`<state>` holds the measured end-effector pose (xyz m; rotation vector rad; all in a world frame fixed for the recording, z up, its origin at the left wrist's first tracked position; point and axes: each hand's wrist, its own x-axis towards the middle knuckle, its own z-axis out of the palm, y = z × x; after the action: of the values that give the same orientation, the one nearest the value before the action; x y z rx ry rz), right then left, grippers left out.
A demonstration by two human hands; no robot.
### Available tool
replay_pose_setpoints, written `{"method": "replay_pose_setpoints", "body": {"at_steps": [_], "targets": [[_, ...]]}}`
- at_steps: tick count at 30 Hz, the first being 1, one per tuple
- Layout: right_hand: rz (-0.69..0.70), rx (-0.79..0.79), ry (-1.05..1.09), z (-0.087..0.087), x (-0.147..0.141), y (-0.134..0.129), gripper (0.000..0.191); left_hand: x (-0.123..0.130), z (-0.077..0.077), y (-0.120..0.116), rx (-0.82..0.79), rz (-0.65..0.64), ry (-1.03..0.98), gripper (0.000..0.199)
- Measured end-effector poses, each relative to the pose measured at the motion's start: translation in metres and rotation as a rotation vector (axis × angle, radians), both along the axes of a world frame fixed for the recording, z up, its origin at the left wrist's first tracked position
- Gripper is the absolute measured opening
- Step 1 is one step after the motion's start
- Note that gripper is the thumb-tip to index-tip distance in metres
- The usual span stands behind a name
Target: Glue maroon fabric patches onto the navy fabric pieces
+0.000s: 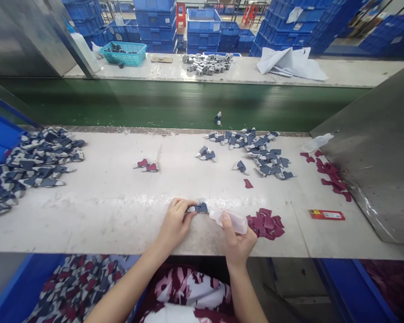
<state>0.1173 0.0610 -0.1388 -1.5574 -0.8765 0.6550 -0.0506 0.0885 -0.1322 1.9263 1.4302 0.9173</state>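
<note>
A garment (191, 287) of mottled maroon, pink and white cloth was nearest the camera, below the edge of a long, pale, scuffed worktop (114, 215). Past the far edge ran a smooth, slightly glossy green strip (121, 105). At the left was a jumbled pile (37, 157) of angular pieces, mostly blue-grey and whitish; near the right hand (239, 244) was a smaller maroon heap (267, 224) of thin, flat shapes with curved edges. The bottle (234, 221) was translucent, smooth plastic, and the two-tone piece (201, 207) was blue-grey with a pale part.

The bottle's long axis ran roughly sideways, its narrow end pointing left at the piece and its base to the right. The piece lay lengthwise left to right, between the left hand (175, 224) and the bottle's tip, over the near half of the worktop. Whether tip and piece touched could not be told.

The left fingers were pinched together on the piece's pale end; the right fingers were curled round the bottle, thumb along its side.
</note>
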Motion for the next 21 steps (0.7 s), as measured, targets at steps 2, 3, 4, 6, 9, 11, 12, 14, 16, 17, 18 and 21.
{"method": "replay_pose_setpoints", "body": {"at_steps": [2, 3, 4, 6, 9, 11, 12, 14, 16, 17, 18, 21], "targets": [[-0.06, -0.006, 0.026, 0.001, -0.001, -0.001, 0.04, 0.001, 0.001, 0.0, -0.011, 0.002, 0.002, 0.016], [-0.082, -0.007, 0.05, 0.002, 0.0, -0.002, 0.04, 0.001, 0.001, 0.0, -0.016, 0.003, 0.004, 0.015], [-0.096, -0.004, 0.08, 0.003, 0.0, -0.002, 0.041, 0.001, 0.002, -0.001, -0.021, 0.003, 0.008, 0.015], [-0.102, 0.016, 0.143, 0.004, 0.004, -0.001, 0.04, -0.001, 0.004, -0.001, -0.039, -0.004, 0.031, 0.015], [-0.086, 0.083, 0.19, 0.004, 0.013, 0.005, 0.035, -0.009, 0.014, 0.004, -0.067, -0.055, 0.104, 0.017], [-0.038, 0.145, 0.201, 0.004, 0.019, 0.012, 0.037, -0.019, 0.027, 0.015, -0.079, -0.138, 0.145, 0.026], [-0.005, 0.17, 0.205, 0.004, 0.02, 0.016, 0.038, -0.025, 0.036, 0.023, -0.082, -0.194, 0.158, 0.03], [0.052, 0.187, 0.193, 0.006, 0.02, 0.025, 0.041, -0.034, 0.056, 0.048, -0.072, -0.306, 0.19, 0.034], [0.084, 0.16, 0.141, 0.007, 0.017, 0.033, 0.041, -0.037, 0.075, 0.084, -0.027, -0.365, 0.235, 0.032], [0.101, 0.138, 0.105, 0.006, 0.016, 0.036, 0.041, -0.036, 0.082, 0.106, 0.001, -0.365, 0.261, 0.032], [0.119, 0.119, 0.067, 0.006, 0.014, 0.038, 0.04, -0.032, 0.088, 0.13, 0.027, -0.343, 0.284, 0.032], [0.174, 0.087, -0.039, 0.004, 0.013, 0.038, 0.037, -0.014, 0.09, 0.206, 0.043, -0.159, 0.349, 0.03]]}}
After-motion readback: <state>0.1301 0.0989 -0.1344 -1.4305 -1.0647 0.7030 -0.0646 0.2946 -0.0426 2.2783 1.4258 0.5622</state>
